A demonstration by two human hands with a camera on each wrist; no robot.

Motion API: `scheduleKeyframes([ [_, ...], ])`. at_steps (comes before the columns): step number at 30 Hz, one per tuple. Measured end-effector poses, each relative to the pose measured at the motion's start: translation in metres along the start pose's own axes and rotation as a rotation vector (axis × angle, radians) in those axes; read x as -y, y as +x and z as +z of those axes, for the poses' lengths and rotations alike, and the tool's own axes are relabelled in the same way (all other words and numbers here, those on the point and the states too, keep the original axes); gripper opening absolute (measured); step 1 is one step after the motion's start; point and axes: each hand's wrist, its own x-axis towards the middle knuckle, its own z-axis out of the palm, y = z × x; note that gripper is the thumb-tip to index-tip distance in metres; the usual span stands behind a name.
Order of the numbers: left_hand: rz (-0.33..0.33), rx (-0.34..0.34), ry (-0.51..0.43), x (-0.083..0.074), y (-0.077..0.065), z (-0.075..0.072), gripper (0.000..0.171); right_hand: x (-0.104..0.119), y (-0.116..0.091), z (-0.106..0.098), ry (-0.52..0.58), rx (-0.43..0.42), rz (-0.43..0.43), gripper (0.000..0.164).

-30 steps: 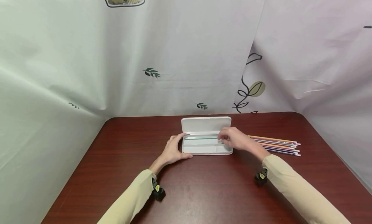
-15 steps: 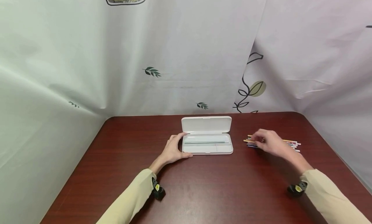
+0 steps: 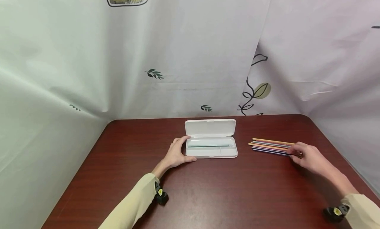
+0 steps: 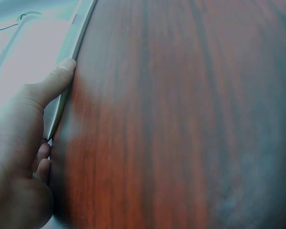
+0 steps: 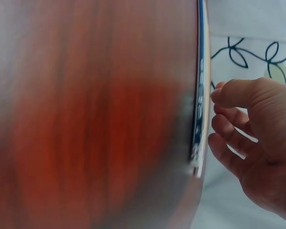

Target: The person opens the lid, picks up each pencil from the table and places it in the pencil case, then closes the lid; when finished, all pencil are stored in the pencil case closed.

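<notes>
A white pencil case (image 3: 207, 152) lies on the table with its lid tipped back. Inside its rear compartment is a thin green pencil (image 3: 210, 146). My left hand (image 3: 175, 153) grips the case's left end, thumb at the front edge and fingers toward the hinge side; in the left wrist view the thumb presses along the rim. Off to the right, my right hand (image 3: 308, 157) is at the right ends of several pencils (image 3: 268, 147), covering those ends. The right wrist view has its loosely bent fingers (image 5: 229, 133) right beside a dark blue pencil (image 5: 199, 105), with nothing seen pinched between them.
The dark red wood table (image 3: 213, 192) reaches back to a pale cloth backdrop (image 3: 190, 57) printed with leaves. Bare tabletop separates the case from the pencils. Both forearms wear cream sleeves and a black wrist camera (image 3: 162, 197).
My right hand has left the case and moved right, over the pencils to their far ends. The green pencil in the case has shifted slightly forward. My left hand has stayed put.
</notes>
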Motion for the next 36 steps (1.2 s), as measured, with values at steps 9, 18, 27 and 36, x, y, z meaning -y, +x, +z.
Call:
scheduleKeyframes([
  [9, 0.001, 0.003, -0.003, 0.001, 0.0, 0.0, 0.09, -0.01, -0.013, -0.003, -0.042, -0.024, 0.011, 0.035],
  [18, -0.007, 0.006, -0.008, -0.001, 0.0, -0.001, 0.09, -0.013, -0.012, -0.002, -0.053, -0.021, -0.001, 0.035],
  [27, -0.005, 0.0, -0.012, -0.001, 0.0, -0.001, 0.09, -0.014, -0.01, -0.002, -0.06, 0.021, -0.012, 0.034],
  [36, -0.005, 0.004, -0.005, 0.0, 0.0, -0.001, 0.09, -0.015, -0.006, -0.002, -0.058, 0.05, -0.03, 0.032],
])
